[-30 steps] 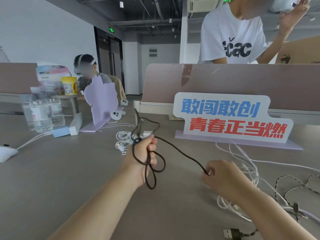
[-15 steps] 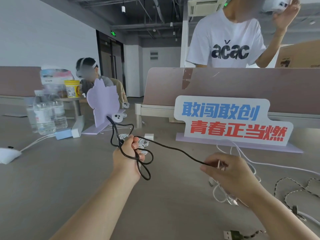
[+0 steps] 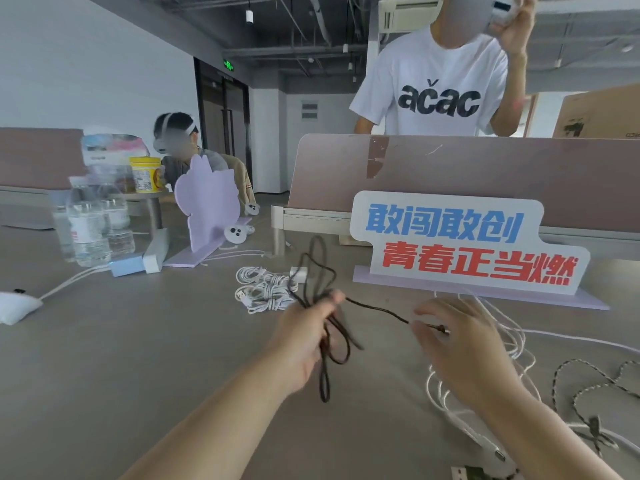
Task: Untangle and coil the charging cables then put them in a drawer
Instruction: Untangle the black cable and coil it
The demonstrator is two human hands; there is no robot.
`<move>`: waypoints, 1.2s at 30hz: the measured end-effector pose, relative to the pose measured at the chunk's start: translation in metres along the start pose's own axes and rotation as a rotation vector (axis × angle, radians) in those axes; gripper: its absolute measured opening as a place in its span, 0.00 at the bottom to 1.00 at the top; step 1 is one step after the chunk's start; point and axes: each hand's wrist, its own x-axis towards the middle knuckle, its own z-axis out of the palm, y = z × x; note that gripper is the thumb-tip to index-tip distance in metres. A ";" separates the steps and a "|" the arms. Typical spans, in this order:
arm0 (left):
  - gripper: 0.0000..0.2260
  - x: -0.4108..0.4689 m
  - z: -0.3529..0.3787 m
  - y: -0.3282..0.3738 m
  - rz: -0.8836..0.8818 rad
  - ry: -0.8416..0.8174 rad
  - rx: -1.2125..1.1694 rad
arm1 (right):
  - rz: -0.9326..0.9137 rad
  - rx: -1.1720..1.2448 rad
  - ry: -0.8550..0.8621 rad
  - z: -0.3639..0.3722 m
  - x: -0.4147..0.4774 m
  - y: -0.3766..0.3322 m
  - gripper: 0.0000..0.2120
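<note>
My left hand (image 3: 304,337) grips several loops of a dark brown cable (image 3: 377,310) above the grey table (image 3: 138,358); loops stick up above the fist and hang below it. A straight stretch of that cable runs right to my right hand (image 3: 460,348), which pinches it near its end. Behind my left hand lie two coiled white cables (image 3: 263,289). Loose white cables (image 3: 512,337) sprawl under and beyond my right hand. A braided grey cable (image 3: 588,393) lies in curves at the right. No drawer is in view.
A white sign with blue and red characters (image 3: 464,244) stands behind the cables. Water bottles (image 3: 93,223), a blue box (image 3: 126,268) and a lilac cut-out stand (image 3: 207,202) are at the back left. A person in a white T-shirt (image 3: 436,84) stands behind the pink partition (image 3: 485,178).
My right hand has slid along the dark cable toward its end and the span between my hands has shortened. The loops in my left hand have grown and swung.
</note>
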 end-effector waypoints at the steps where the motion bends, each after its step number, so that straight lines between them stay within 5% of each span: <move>1: 0.05 -0.006 0.005 -0.004 0.005 -0.065 0.072 | -0.048 0.106 0.008 0.002 -0.004 -0.011 0.06; 6: 0.10 -0.013 0.006 -0.015 0.063 -0.373 0.339 | 0.032 0.354 -0.214 0.022 -0.020 -0.035 0.11; 10: 0.13 -0.013 0.001 -0.011 0.177 -0.373 0.532 | 0.283 0.681 -0.231 0.014 -0.017 -0.034 0.14; 13: 0.10 -0.013 0.001 -0.012 0.192 -0.378 0.533 | 0.168 0.567 -0.317 0.015 -0.019 -0.037 0.06; 16: 0.02 -0.013 0.001 -0.011 0.159 -0.340 0.444 | 0.111 0.420 -0.254 0.021 -0.019 -0.036 0.08; 23: 0.19 -0.003 -0.002 -0.004 -0.036 -0.273 0.083 | 0.451 0.683 -0.104 0.014 -0.008 -0.018 0.12; 27: 0.15 0.000 -0.007 0.005 -0.077 -0.188 -0.088 | 0.671 0.803 0.005 0.012 -0.002 -0.003 0.11; 32: 0.13 0.005 -0.013 0.017 -0.127 -0.017 -0.091 | 0.802 0.869 0.156 -0.001 0.001 0.007 0.07; 36: 0.14 0.003 -0.018 0.010 0.218 0.006 0.338 | 0.723 0.679 0.274 -0.006 0.000 0.005 0.21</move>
